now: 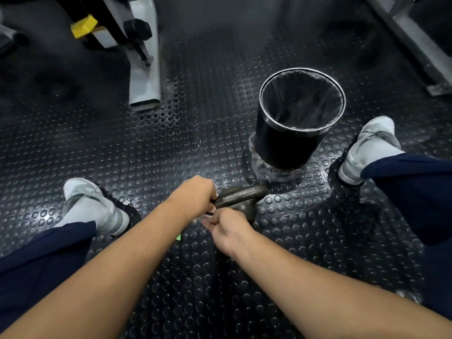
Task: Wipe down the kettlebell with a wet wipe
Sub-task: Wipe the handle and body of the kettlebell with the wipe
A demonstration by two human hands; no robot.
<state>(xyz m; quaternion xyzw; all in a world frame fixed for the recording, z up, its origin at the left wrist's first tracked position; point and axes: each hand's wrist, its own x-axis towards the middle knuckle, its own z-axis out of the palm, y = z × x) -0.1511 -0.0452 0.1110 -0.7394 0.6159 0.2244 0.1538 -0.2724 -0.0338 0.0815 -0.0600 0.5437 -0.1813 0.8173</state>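
Cleaning the kettlebell (pixel 241 195) on the gym floor (pixel 171 148)
Studded rubber floor, with a black lined bin (pixel 288 143) just behind the kettlebell, which sits between two grey shoes. The left hand (pixel 195 195) grips the handle's end, and the right hand (pixel 228 228) curls against the body, pinching a white scrap of wet wipe (pixel 207 216).

Your floor (pixel 171 143) is black with round studs; bin (pixel 281 148) black, shoes (pixel 97 206) grey-white, trousers (pixel 415 192) navy, kettlebell (pixel 241 194) dark grey.
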